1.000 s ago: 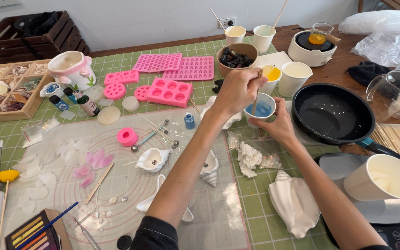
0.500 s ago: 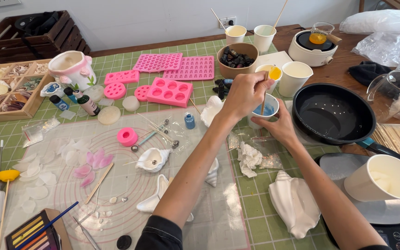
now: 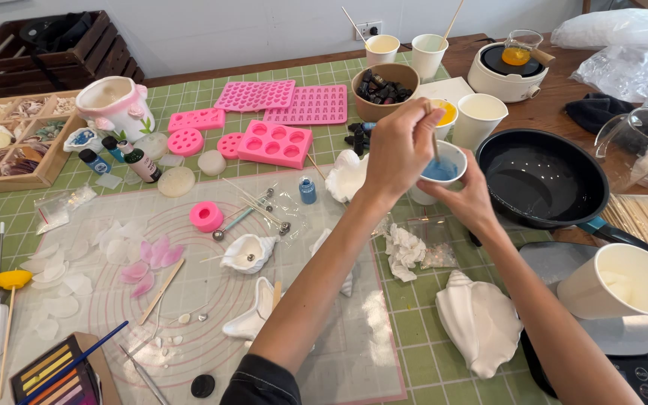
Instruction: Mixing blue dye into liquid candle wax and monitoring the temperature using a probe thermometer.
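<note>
My left hand (image 3: 401, 147) reaches across the mat and pinches a thin wooden stick (image 3: 434, 142) that dips into a small white paper cup of blue liquid (image 3: 441, 169). My right hand (image 3: 468, 196) wraps the cup's near side from below and holds it on the green cutting mat (image 3: 414, 330), next to the black frying pan (image 3: 543, 180). White torn paper bits (image 3: 405, 249) lie just in front of the cup.
Pink silicone moulds (image 3: 275, 142) and a bowl of dark pieces (image 3: 384, 90) sit behind. White shells (image 3: 480, 319), a small blue bottle (image 3: 307, 190), a translucent work sheet (image 3: 211, 300), white cups (image 3: 618, 281), a scale (image 3: 624, 360) and a wooden tray (image 3: 9, 146) surround the hands.
My left hand has shifted slightly right and over the cup with the stick, a small stirring motion. My right hand stays on the cup.
</note>
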